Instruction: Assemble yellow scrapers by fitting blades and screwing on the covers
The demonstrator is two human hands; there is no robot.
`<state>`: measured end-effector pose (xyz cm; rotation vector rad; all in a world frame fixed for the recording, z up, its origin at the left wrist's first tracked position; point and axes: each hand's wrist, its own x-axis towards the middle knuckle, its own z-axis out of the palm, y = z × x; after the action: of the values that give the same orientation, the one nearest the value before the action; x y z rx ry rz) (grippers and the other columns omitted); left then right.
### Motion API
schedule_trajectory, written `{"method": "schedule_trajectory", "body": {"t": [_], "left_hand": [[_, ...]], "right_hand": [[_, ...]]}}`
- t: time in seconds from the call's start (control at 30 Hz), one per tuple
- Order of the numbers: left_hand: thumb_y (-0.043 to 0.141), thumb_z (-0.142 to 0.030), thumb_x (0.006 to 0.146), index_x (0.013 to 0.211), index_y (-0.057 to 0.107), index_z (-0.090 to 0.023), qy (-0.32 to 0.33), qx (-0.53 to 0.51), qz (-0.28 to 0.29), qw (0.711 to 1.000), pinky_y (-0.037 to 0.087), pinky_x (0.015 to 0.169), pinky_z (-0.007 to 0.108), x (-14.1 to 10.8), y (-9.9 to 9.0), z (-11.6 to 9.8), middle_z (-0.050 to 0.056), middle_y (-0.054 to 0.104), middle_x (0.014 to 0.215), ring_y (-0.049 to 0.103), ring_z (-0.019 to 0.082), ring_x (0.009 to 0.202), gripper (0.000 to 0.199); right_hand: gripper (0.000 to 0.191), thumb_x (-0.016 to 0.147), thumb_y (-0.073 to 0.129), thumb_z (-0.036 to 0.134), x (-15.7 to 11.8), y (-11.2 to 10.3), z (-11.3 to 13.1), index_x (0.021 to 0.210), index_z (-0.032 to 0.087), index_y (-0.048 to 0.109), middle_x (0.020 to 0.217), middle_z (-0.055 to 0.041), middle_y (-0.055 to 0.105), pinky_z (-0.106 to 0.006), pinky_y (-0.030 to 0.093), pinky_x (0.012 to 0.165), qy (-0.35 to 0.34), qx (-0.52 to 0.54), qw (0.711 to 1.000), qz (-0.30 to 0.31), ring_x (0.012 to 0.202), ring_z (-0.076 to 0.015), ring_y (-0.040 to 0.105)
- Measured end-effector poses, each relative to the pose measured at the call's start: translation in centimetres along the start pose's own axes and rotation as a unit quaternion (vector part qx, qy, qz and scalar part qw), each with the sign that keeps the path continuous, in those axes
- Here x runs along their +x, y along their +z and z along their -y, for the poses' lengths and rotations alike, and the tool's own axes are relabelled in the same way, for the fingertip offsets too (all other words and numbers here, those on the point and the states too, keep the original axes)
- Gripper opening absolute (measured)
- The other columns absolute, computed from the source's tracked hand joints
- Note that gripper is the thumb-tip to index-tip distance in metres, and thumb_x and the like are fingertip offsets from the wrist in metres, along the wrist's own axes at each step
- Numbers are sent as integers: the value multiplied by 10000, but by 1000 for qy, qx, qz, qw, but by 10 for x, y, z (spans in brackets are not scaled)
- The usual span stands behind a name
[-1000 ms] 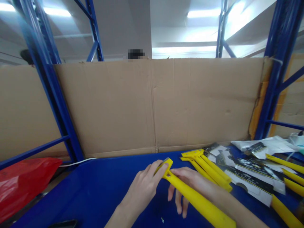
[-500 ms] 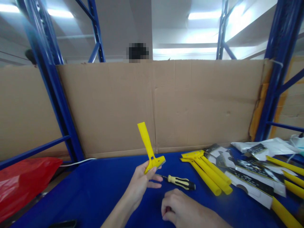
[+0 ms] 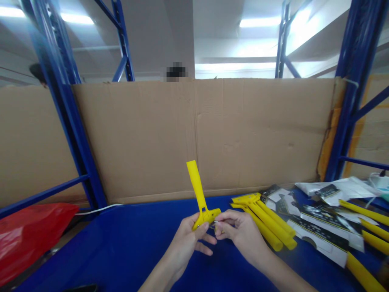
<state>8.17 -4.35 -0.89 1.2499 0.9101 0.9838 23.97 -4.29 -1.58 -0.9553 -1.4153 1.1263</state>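
Note:
My left hand (image 3: 190, 239) is closed on a yellow plastic scraper (image 3: 198, 190) at its head, thumb in front, with the hollow handle pointing up and slightly left. My right hand (image 3: 240, 231) pinches a tiny silvery piece (image 3: 215, 222), like a screw, between thumb and fingertips, close against the right end of the scraper's head. Whether the piece touches the head I cannot tell. Just right of this hand lie several more yellow scrapers (image 3: 267, 219) side by side, their heads pointing away from me. The screwdriver seen earlier is hidden behind my right hand.
Black and white packaging cards (image 3: 319, 239) lie on the blue table (image 3: 121, 239) to the right, with more yellow handles (image 3: 369, 271) beside them. A red plastic bag (image 3: 33, 239) is at the left. A cardboard wall (image 3: 146, 142) between blue posts (image 3: 73, 138) closes the back.
My right hand has risen from the table to the scraper's head, covering the screwdriver. The left hand has shifted slightly right and down with the scraper.

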Motion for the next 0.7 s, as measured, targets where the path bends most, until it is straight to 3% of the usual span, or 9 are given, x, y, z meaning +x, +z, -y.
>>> {"method": "schedule_trajectory", "body": {"t": [0.17,0.37,0.53,0.6,0.7], "left_hand": [[677,-370,728,1108,601,-124,3,18,14,1000,494,440,197,-2,6,-3,99,646,937,610,110,595,459],[622,-353,759,1143,565,-105,3,52,7,999,489,424,199,-5,12,-9,137,627,1036,607,99,569,461],[616,-342,758,1140,544,-93,1,64,7,998,482,407,205,-7,13,-11,154,607,1071,597,90,536,462],[619,-336,759,1133,546,-91,-3,63,15,998,474,398,201,-8,11,-11,152,611,1061,597,90,524,453],[623,-334,765,1118,559,-101,-9,55,37,998,472,397,199,-7,7,-11,148,618,1067,605,92,520,428]], "right_hand": [[140,783,573,270,-1,-4,-2,709,188,659,670,-13,585,-243,510,472,-78,-157,984,-31,557,-141,587],[198,825,513,177,-4,-4,4,695,211,658,701,-29,611,-273,483,635,-188,-293,936,-62,643,-162,589],[63,777,588,204,-4,-2,5,792,208,649,692,-7,588,-267,461,587,-129,-281,944,-118,582,-151,554],[127,722,646,211,-2,-4,4,849,211,653,713,6,565,-267,451,575,-117,-277,943,-145,560,-138,523],[135,651,690,201,2,-7,2,783,210,660,703,24,526,-260,438,574,-120,-255,949,-142,568,-122,498]]}}
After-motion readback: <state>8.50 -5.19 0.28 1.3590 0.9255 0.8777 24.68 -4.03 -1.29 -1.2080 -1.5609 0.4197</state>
